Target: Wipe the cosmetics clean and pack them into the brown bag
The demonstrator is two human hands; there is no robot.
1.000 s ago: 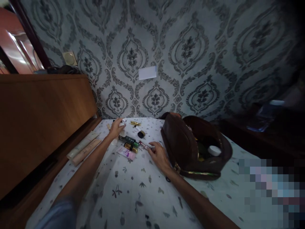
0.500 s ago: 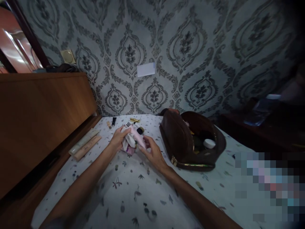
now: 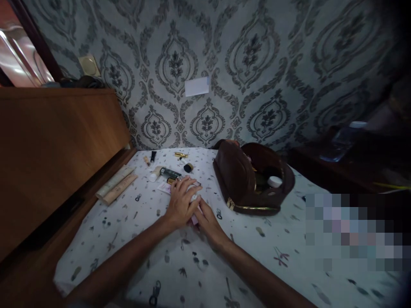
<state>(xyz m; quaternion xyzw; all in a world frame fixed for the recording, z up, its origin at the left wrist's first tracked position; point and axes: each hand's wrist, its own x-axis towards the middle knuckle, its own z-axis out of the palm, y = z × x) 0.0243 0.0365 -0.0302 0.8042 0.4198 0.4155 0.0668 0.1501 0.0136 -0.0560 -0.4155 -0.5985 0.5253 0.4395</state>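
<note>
My left hand (image 3: 183, 204) lies closed over a crumpled white wipe (image 3: 195, 196), its fingers stretching across to my other hand. Beneath it, my right hand (image 3: 210, 222) grips a pink tube (image 3: 195, 219), mostly covered by the fingers. Just beyond the hands rest a dark bottle (image 3: 170, 173), a beige tube with a white cap (image 3: 156, 173) and a pale pink flat item (image 3: 163, 187). A round black-and-gold item (image 3: 188, 167) lies farther back.
An open brown cosmetic bag (image 3: 237, 175) holding a white jar (image 3: 275, 182) stands on the right. Two long tubes (image 3: 117, 188) lie beside the wooden panel (image 3: 64, 141). At the back are a gold tube (image 3: 181, 155) and a small black tube (image 3: 153, 156). A plastic bottle (image 3: 343, 139) stands far right.
Both hands have come closer to me and together, the left now over the tube. The dark bottle and beige tube behind them have come into sight. The view has tilted slightly down.
</note>
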